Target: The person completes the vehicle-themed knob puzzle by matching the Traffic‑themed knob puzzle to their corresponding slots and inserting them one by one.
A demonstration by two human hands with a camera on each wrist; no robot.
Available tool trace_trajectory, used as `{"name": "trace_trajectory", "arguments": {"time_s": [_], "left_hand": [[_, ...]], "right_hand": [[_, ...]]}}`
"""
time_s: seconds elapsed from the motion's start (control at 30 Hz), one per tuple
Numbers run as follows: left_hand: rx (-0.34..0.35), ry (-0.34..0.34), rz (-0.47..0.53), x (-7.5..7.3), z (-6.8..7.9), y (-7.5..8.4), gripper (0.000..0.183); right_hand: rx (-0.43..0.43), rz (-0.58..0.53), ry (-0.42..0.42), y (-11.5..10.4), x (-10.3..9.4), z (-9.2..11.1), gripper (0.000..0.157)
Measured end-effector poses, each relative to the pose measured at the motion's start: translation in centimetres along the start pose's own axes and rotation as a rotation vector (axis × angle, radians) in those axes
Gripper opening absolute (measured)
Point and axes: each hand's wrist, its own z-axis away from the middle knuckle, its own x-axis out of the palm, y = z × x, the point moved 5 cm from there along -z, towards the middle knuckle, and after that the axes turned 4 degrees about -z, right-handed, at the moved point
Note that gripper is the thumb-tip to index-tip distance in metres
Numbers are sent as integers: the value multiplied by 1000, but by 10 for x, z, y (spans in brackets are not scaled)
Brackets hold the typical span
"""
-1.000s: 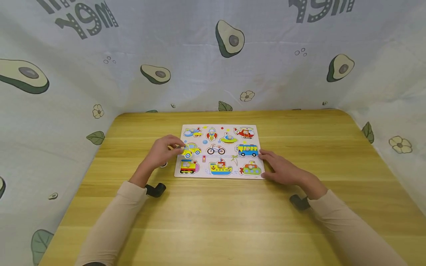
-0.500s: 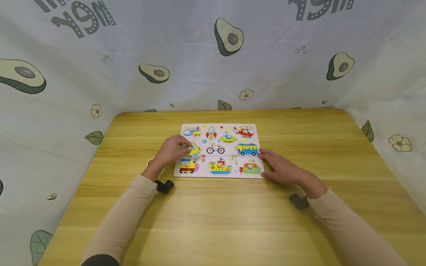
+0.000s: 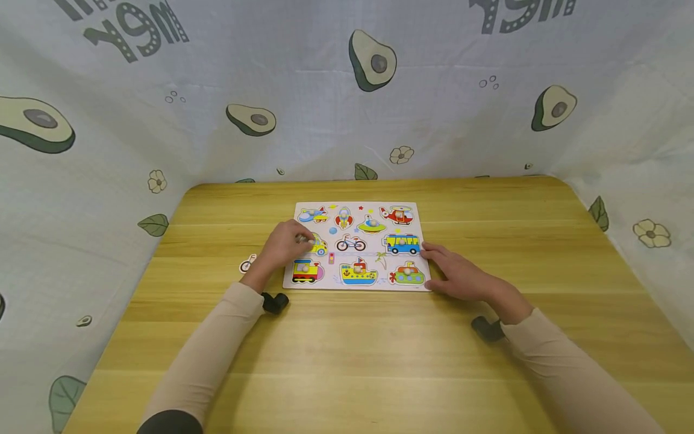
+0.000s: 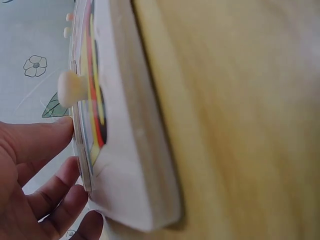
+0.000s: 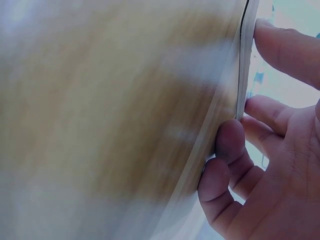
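Observation:
A knobbed wooden puzzle board (image 3: pixel 358 288) with vehicle pictures lies flat on the table. My left hand (image 3: pixel 283 244) reaches over its left side and pinches the yellow car piece (image 3: pixel 320 245), which sits over the car picture. In the left wrist view, the thin edge of that piece (image 4: pixel 82 167) shows against the fingertips, beside the wooden knob (image 4: pixel 72 89) of the train piece. My right hand (image 3: pixel 458 274) rests at the right edge of the board, fingers extended by the bus piece (image 3: pixel 402 245) and thumb at the lower corner.
A loose bicycle piece (image 3: pixel 247 263) lies on the table left of the board, partly behind the left wrist. Plane, rocket, helicopter, boat (image 3: pixel 358 273) and submarine pieces are in the board. A patterned cloth (image 3: pixel 325 120) hangs around the table (image 3: pixel 352 355).
My left hand has moved right with the car piece, from the board's left edge onto the car picture. The bicycle piece has come into sight. My right hand stays put.

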Motion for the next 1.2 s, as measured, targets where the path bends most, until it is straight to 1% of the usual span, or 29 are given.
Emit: {"name": "trace_trajectory", "arguments": {"time_s": [0.2, 0.37, 0.5, 0.8, 1.03, 1.1, 1.2], "left_hand": [[-17, 10, -17, 1, -2, 0, 20], [-50, 9, -16, 0, -3, -1, 20], [-78, 2, -18, 1, -5, -2, 21], [-113, -20, -43, 2, -10, -3, 23], [-120, -40, -44, 0, -10, -2, 25], [-108, -56, -33, -1, -10, -2, 28], [-72, -79, -12, -5, -6, -4, 36]], "right_hand": [[-2, -9, 1, 0, 0, 1, 68], [-2, -9, 0, 1, 0, 0, 68], [-2, -4, 2, 2, 0, 0, 68], [-3, 5, 1, 2, 1, -1, 68], [4, 3, -4, 0, 1, -1, 68], [7, 2, -5, 1, 1, -1, 69], [10, 3, -5, 1, 2, -2, 69]]}}
